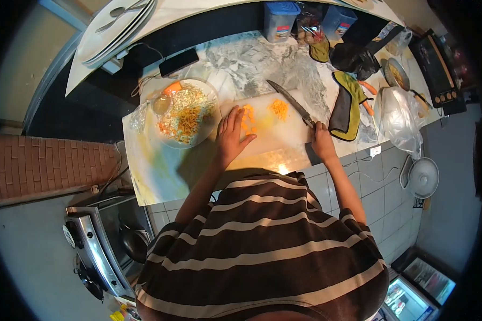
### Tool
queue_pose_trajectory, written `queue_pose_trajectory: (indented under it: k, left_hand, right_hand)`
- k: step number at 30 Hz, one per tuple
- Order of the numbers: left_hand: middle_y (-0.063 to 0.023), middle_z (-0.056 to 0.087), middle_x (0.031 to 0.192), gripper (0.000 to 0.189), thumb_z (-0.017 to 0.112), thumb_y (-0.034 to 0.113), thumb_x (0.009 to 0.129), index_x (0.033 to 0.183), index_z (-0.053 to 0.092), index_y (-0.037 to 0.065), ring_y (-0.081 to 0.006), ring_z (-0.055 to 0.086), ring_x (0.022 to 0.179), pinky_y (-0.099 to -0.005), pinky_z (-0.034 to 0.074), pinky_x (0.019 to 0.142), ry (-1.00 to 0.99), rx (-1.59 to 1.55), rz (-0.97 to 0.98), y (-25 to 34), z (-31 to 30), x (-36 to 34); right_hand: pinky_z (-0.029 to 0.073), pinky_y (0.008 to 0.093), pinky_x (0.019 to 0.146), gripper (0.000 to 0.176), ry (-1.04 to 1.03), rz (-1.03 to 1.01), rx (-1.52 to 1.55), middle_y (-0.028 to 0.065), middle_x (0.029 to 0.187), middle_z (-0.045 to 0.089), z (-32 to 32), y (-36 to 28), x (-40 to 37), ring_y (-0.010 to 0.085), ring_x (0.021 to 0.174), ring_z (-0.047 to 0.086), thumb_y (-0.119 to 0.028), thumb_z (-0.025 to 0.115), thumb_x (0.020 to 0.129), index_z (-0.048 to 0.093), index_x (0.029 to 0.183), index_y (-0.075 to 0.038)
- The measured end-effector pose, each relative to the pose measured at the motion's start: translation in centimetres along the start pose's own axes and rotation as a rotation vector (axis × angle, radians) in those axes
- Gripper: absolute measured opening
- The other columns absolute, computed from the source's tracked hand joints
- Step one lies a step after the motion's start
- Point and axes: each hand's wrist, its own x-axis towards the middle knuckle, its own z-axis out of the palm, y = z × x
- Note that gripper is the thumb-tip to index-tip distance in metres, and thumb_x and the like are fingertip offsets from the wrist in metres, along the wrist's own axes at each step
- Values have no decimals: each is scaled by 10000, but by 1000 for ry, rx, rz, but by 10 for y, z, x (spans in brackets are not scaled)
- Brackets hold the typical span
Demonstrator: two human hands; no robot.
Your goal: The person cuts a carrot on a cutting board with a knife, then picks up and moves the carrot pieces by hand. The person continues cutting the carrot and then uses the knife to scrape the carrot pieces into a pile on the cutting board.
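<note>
My left hand (pixel 230 138) lies on the left part of the pale cutting board (pixel 276 147), fingers stretched out and touching or just beside some orange vegetable pieces (pixel 248 119) that look like carrot. In my right hand (pixel 322 143) is the handle of a long knife (pixel 290 98), its dark blade slanting up and left over the board. A small heap of finely cut orange strips (pixel 279 109) sits near the blade. Left of the board, a large white plate (pixel 209 96) holds shredded pale and orange vegetables, with a small round container (pixel 161 105) at its side.
Right of the board lie a dark and yellow-green cloth (pixel 344 109), whole carrots (pixel 367 107) and a clear plastic bag (pixel 400 120). A black phone-like slab (pixel 178 62) rests at the back. Blue-lidded tubs (pixel 280 22) stand under the shelf. A stove (pixel 99 251) is at lower left.
</note>
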Motion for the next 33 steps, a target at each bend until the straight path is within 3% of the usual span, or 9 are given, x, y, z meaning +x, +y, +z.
queue_pose_trajectory:
  k: [6, 9, 13, 19, 21, 24, 25, 31, 33]
  left_hand:
    - [-194, 437, 1432, 757, 744, 278, 810, 1434, 394, 31, -379, 406, 1324, -452, 332, 1110, 48, -66, -51, -16, 38, 9]
    - [-216, 457, 1394, 663, 696, 200, 845, 1413, 409, 16, -397, 422, 1299, -461, 351, 1101, -2, -137, -132, -18, 43, 16]
    - [-239, 476, 1352, 561, 641, 113, 864, 1374, 436, 3, -415, 459, 1247, -471, 391, 1068, 85, -2, -184, -25, 53, 21]
    - [-205, 508, 1310, 527, 627, 61, 856, 1351, 454, 9, -394, 495, 1207, -469, 424, 1031, 42, -5, -246, -10, 39, 25]
    - [-174, 539, 1262, 511, 622, 21, 841, 1332, 481, 16, -378, 513, 1169, -457, 422, 1027, 22, -942, -872, -11, 41, 37]
    - [-153, 563, 1205, 480, 610, -14, 836, 1304, 510, 25, -342, 576, 1060, -415, 501, 918, -30, -109, -322, -18, 42, 36]
    - [-151, 584, 1154, 475, 609, -23, 829, 1293, 523, 26, -328, 603, 997, -391, 527, 853, 35, -648, -607, -45, 60, 34]
    - [-162, 614, 990, 230, 639, 61, 853, 1075, 614, 5, -357, 601, 937, -437, 494, 878, -92, -1492, -1021, -10, 17, 58]
    - [-166, 614, 987, 212, 640, 66, 855, 1056, 612, 5, -363, 600, 928, -441, 494, 865, -108, -1219, -873, -16, 17, 60]
  right_hand:
    - [458, 527, 695, 156, -1, -76, 216, 319, 844, 589, -36, -17, -11, 463, 816, 628, -88, 496, 955, 483, 1043, 41]
    - [437, 484, 629, 287, -394, 139, 485, 279, 687, 570, -62, -41, -26, 420, 698, 627, -281, 488, 1015, 562, 981, -6]
    - [488, 437, 734, 369, -447, 60, 652, 263, 827, 654, -32, -17, -56, 431, 807, 644, -306, 497, 1017, 590, 1157, 22]
    - [466, 475, 687, 315, -528, 102, 603, 266, 785, 635, -34, 1, -54, 453, 796, 628, -276, 492, 1011, 574, 1043, 26]
    - [465, 486, 692, 313, -478, 79, 609, 271, 792, 637, -37, 6, -49, 461, 803, 627, -274, 491, 1010, 576, 1045, 25]
    - [462, 507, 708, 319, -408, 136, 614, 285, 806, 639, -44, 8, -42, 480, 826, 619, -279, 487, 1009, 584, 1040, 24]
    - [462, 511, 713, 321, -374, 147, 595, 289, 809, 639, -44, 8, -41, 484, 832, 616, -282, 485, 1009, 589, 1037, 21]
    - [467, 507, 718, 340, -390, 169, 592, 309, 825, 635, -49, -4, -41, 494, 850, 612, -292, 486, 1010, 595, 1056, 27]
    - [469, 497, 717, 336, -380, 204, 618, 298, 823, 638, -45, -13, -45, 488, 844, 617, -293, 493, 1007, 596, 1082, 18]
